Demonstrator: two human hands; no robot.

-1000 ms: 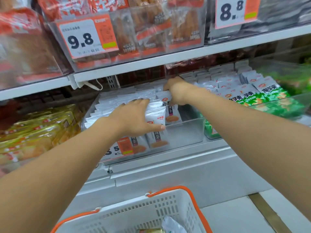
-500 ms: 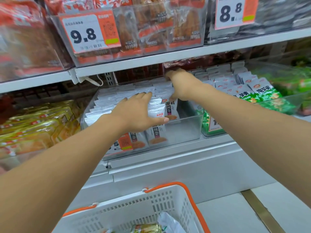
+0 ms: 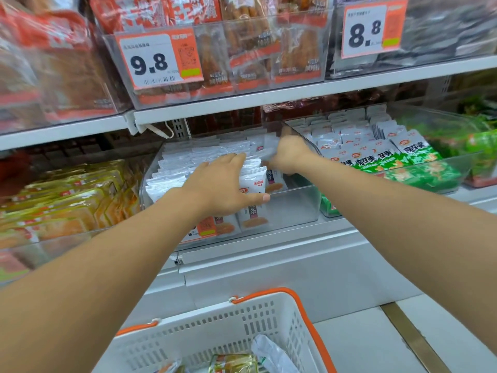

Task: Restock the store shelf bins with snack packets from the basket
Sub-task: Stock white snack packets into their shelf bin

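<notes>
Packets [image 3: 254, 184] in the bin [image 3: 295, 208], light and slippery, sit under the flat left hand [image 3: 223, 187]; right hand [image 3: 289, 154] pinches one's top edge.

White metal shelving [image 3: 269, 99] carries orange price tags [image 3: 158, 60] above a pale tiled floor [image 3: 357, 343] with a brass strip [image 3: 411, 337].

— What sort of place is this?
— A shop, a snack aisle. White shelves [image 3: 269, 99] carry clear plastic bins [image 3: 293, 203] packed with rows of sealed snack packets [image 3: 252, 184].
— Anything else to go on?
— Orange-and-white price tags [image 3: 158, 59] clipped to the bin fronts, one reading 9.8, another [image 3: 372, 29] 8.8. And a white shopping basket [image 3: 215, 332] with orange handles stands below, over a pale tiled floor [image 3: 363, 340]
</notes>
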